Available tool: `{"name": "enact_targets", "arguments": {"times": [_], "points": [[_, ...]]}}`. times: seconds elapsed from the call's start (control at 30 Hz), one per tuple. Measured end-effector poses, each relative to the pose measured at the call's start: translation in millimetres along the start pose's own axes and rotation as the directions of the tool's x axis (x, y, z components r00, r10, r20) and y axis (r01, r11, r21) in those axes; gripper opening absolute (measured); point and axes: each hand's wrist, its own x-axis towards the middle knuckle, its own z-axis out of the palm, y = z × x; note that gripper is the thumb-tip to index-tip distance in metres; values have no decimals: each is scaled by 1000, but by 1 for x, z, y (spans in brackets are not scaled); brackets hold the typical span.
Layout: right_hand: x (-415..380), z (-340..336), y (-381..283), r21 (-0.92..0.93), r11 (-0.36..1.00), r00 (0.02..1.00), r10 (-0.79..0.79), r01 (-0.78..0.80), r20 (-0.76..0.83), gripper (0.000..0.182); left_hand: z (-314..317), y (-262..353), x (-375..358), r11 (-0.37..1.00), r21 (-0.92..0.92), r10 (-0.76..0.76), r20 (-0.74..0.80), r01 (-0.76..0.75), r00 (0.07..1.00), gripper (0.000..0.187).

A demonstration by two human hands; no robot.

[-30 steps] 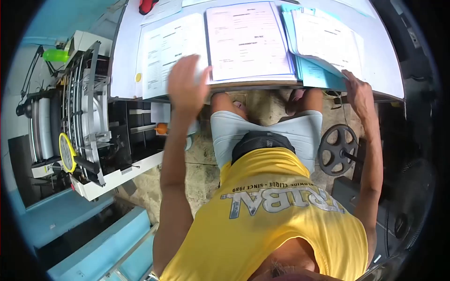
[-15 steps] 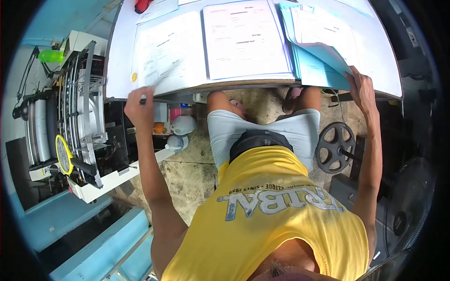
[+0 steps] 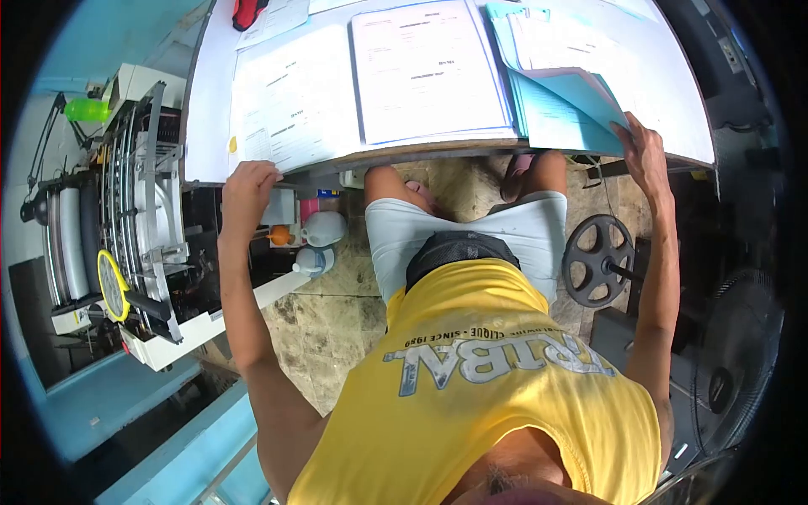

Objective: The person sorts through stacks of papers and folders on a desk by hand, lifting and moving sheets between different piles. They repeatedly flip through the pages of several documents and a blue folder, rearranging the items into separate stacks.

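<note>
My left hand is closed at the near edge of the table, over the lower left corner of a white printed sheet. What its fingertips hold, if anything, is hidden. My right hand pinches the near right corner of the blue-green sheets, whose upper layers are lifted and folded back. Between the hands lies a thick stack of white printed forms with a blue edge.
The white table spans the top of the view. A red and black object sits at its far left. On the left stands an opened machine with rollers. Below the right side are a weight plate and a black fan.
My left hand has come down onto the sheet's near corner, its fingers now curled. My right hand keeps its pinch on the blue-green sheets. The view has shifted slightly.
</note>
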Motion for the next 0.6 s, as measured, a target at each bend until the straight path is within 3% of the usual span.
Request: {"name": "enact_targets", "arguments": {"times": [0.03,0.07,0.13,0.2,0.23,0.33,0.4,0.47,0.53,0.6], "points": [[2,1,1,-19,1000,1000,-20,20,6,23,0,-14,-5,996,-92,-15,-30,12,999,8],[4,2,1,-20,999,1000,-25,25,5,23,-1,-30,-8,954,-249,-183,-44,167,982,10],[4,3,1,-29,999,1000,-26,26,1,23,-4,-51,-6,730,-546,-488,4,411,873,13],[5,6,4,0,1000,1000,-1,1,-29,23,-11,-60,5,680,-600,-589,-106,421,801,18],[5,6,6,12,1000,999,15,-14,-47,24,-16,-64,14,737,-530,-581,-183,418,793,19],[10,7,18,20,999,999,29,-29,-39,26,-27,-31,48,898,-335,-406,-381,285,831,25],[11,5,17,171,985,997,39,-28,-62,30,-27,22,80,968,-224,-207,-477,109,854,36],[13,2,17,284,959,995,51,-26,-81,33,-18,64,101,989,-144,-27,-345,-25,938,54],[16,-1,18,358,933,993,63,-24,-98,37,18,84,124,968,10,246,-268,-253,932,62],[21,-4,18,377,917,985,163,-128,-62,41,47,112,134,936,114,340,-67,-332,938,56]]}}
